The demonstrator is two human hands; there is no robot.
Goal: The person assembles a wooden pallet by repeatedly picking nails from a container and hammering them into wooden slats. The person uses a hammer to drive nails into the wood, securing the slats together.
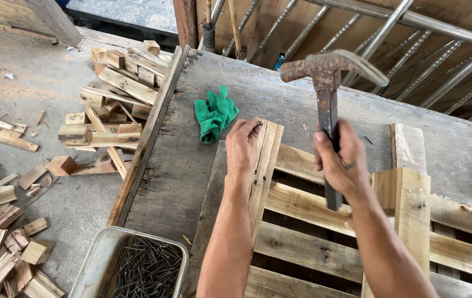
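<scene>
**woodnut:** Wood everywhere lol. Nearest thing on the left is a grey plastic tub (94, 264) full of dark nails (146, 270), sitting at the near edge of the worn workbench (192, 165). Just right of it is a pallet frame (302, 243) of pale slats lying flat on the bench, taking up the whole near right.

**sawdust_sam:** What are the hands doing?

**woodnut:** Left hand (242, 144) rests on the far end of the upright slat (263, 165) on the pallet's left side, fingers pinched together at the top edge. Looks like it's pinching a nail there, but it's too small for me to tell. Right hand (339, 163) is wrapped tight around the handle of a rusty claw hammer (328, 83), fist fully closed on it. The hammer head is raised above and beyond the hand, well clear of the wood, to the right of the left hand.

**sawdust_sam:** And further out?

**woodnut:** A crumpled green glove (215, 115) lies on the bench just beyond the left hand, a bit to the left. A short loose board (408, 148) lies on the bench past the pallet on the right. Off the left side of the bench, a heap of wood offcuts (116, 105) is piled on the concrete floor (37, 83), with more scraps scattered near left. At the far right, behind the bench, metal bars (440, 66) run diagonally.
</scene>
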